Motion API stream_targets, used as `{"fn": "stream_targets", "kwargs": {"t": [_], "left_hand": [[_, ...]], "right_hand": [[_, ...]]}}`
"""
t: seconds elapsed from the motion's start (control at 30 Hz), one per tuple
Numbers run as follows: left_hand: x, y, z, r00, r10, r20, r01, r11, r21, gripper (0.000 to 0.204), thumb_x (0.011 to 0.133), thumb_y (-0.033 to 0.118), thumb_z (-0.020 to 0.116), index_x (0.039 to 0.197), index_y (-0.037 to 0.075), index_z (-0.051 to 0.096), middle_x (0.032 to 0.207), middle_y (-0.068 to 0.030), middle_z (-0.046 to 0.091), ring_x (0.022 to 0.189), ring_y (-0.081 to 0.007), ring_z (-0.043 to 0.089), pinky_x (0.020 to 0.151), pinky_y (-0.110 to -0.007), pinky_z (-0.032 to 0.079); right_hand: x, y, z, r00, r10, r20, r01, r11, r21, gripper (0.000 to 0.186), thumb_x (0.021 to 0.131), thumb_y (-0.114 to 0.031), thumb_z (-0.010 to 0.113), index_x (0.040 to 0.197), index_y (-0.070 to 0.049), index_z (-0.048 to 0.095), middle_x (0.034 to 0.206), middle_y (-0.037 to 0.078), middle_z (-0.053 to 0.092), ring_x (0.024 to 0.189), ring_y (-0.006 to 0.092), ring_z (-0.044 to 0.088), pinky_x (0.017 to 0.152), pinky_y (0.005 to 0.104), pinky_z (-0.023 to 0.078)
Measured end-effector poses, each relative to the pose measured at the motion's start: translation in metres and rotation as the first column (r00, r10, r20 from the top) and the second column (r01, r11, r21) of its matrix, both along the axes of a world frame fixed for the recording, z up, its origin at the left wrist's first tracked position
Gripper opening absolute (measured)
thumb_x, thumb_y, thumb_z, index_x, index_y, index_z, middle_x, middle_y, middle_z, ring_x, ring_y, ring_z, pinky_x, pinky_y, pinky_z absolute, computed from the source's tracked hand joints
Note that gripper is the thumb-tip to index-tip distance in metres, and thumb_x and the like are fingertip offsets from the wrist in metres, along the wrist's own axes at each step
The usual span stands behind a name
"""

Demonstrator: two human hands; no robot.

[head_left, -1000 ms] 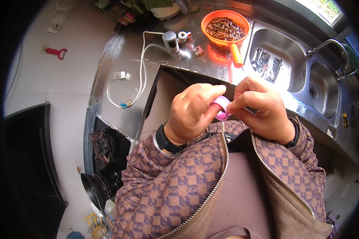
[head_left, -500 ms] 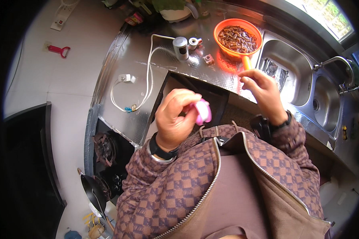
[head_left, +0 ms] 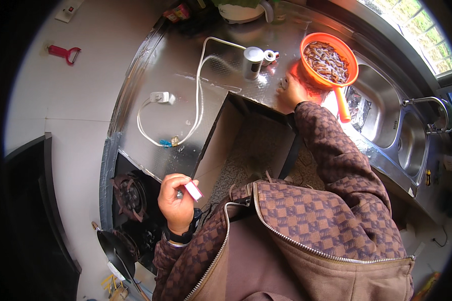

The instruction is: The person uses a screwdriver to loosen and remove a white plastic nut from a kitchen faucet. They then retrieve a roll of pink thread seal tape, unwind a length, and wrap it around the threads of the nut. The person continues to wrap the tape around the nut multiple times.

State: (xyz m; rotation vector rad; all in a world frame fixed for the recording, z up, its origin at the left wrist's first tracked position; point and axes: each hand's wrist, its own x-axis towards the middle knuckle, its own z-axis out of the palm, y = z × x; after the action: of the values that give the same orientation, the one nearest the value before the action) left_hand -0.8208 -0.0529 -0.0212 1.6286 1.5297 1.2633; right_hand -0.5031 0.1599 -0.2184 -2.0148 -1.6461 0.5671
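Metal counter (head_left: 178,62): across the view | orange handled bowl (head_left: 310,72): standing on it, brown pieces (head_left: 327,61) inside | right hand (head_left: 293,94): just beside the bowl, its grip I cannot tell | left hand (head_left: 176,204): narrow pinch | small pink-and-white piece (head_left: 193,191): held in this pinch

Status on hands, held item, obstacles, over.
Left hand gripping pink-and-white piece. Right hand beside orange bowl, grip unclear. Bowl's handle juts near right sleeve.

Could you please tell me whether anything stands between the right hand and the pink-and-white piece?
Nothing visible stands up between the right hand and the pink-and-white piece in the left hand; seen from above, only the counter opening lies between them.
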Motion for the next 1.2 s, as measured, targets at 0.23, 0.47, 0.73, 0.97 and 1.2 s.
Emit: {"fn": "stream_targets", "kwargs": {"t": [0.23, 0.47, 0.73, 0.97, 1.2], "left_hand": [[-0.02, 0.004, -0.031, 0.987, -0.125, 0.098, 0.14, 0.977, -0.16, 0.023, 0.073, -0.014, 0.066, 0.086, 0.002, 0.056, 0.091, -0.0079, 0.059, 0.075, -0.0115, 0.057, 0.063, -0.022, 0.047], [-0.006, -0.019, -0.052, 0.933, -0.161, 0.322, 0.285, 0.877, -0.386, 0.016, 0.082, -0.011, 0.056, 0.089, 0.001, 0.049, 0.089, -0.009, 0.06, 0.082, -0.0131, 0.059, 0.073, -0.024, 0.049], [0.068, -0.091, -0.069, 0.958, -0.153, 0.244, 0.266, 0.791, -0.55, 0.016, 0.082, -0.011, 0.055, 0.087, 0.003, 0.048, 0.085, -0.0049, 0.057, 0.072, -0.0084, 0.057, 0.063, -0.02, 0.048], [0.197, -0.116, -0.045, 0.906, -0.347, 0.242, 0.421, 0.791, -0.444, 0.016, 0.08, -0.009, 0.062, 0.086, 0.001, 0.05, 0.088, -0.0044, 0.057, 0.073, -0.0078, 0.056, 0.066, -0.019, 0.047], [0.31, -0.096, 0.004, 0.816, -0.417, 0.401, 0.577, 0.622, -0.528, 0.014, 0.081, -0.005, 0.065, 0.088, 0.002, 0.055, 0.081, -0.0027, 0.059, 0.072, -0.0092, 0.059, 0.065, -0.02, 0.047]], "right_hand": [[0.012, -0.043, -0.011, 0.993, -0.023, 0.119, 0.013, 0.996, 0.087, 0.039, 0.072, -0.013, 0.065, 0.11, -0.009, 0.061, 0.101, 0.018, 0.06, 0.095, 0.039, 0.057, 0.082, 0.0438, 0.047], [0.05, -0.173, 0.022, 0.483, -0.352, -0.802, 0.16, 0.936, -0.314, 0.048, 0.078, -0.018, 0.072, 0.115, 0.005, 0.051, 0.094, 0.01, 0.062, 0.083, 0.016, 0.06, 0.075, 0.0269, 0.049], [0.216, -0.312, 0.029, 0.84, -0.504, -0.2, 0.525, 0.849, 0.067, 0.047, 0.075, -0.018, 0.072, 0.115, -0.001, 0.054, 0.099, 0.014, 0.063, 0.091, 0.0238, 0.062, 0.081, 0.0332, 0.049], [0.347, -0.361, 0.003, 0.81, -0.574, 0.12, 0.536, 0.808, 0.247, 0.039, 0.073, -0.018, 0.072, 0.107, -0.007, 0.056, 0.102, 0.01, 0.061, 0.102, 0.0312, 0.053, 0.089, 0.0405, 0.041], [0.364, -0.372, -0.005, 0.851, -0.498, 0.165, 0.473, 0.865, 0.171, 0.053, 0.07, -0.022, 0.076, 0.116, -0.005, 0.054, 0.107, 0.014, 0.059, 0.105, 0.032, 0.053, 0.093, 0.0396, 0.041]]}}
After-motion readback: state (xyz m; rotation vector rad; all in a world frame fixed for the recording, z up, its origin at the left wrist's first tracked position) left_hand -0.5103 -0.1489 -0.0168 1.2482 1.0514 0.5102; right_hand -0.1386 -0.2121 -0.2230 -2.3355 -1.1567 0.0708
